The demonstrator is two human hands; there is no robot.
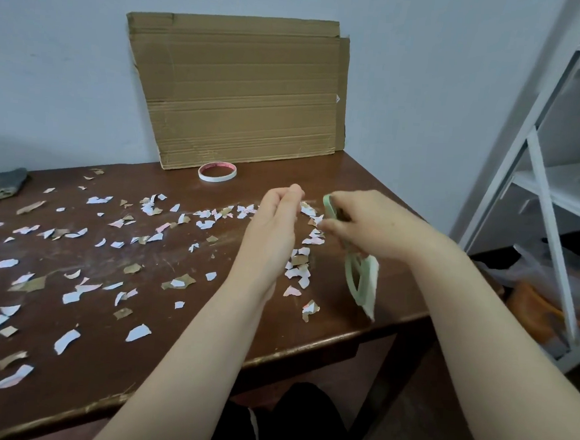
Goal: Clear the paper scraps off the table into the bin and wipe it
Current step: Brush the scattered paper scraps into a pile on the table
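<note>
A person's two bare arms reach forward over a dark brown wooden table (82,370).

The left hand (274,225) stands on its edge, little-finger side down toward the table. Its fingers are straight, pressed together and slightly cupped. It grips nothing, and its lower edge is right at a cluster of scraps.

The right hand (370,225), just beside it, has its fingers curled round a pale green tool (369,290). The tool is blurred, so I cannot tell whether it is a small dustpan or a brush. Its long axis runs from a green loop poking out beyond the fingers on the far side, through the fist, to a wider green and white end pointing down at the table's near right edge.

Paper scraps (138,333), white, pink and brown, are scattered over most of the table. They lie thickest in a band across the middle and between the two hands.

On the floor to the right, by a white metal shelf unit (543,210), a clear plastic bag (532,267) covers something orange. What it holds cannot be made out.

A crumpled grey cloth (1,182) lies at the table's far left edge. A cardboard sheet (235,92) leans upright against the wall, with a flat roll of tape (217,172) just in front of it.
</note>
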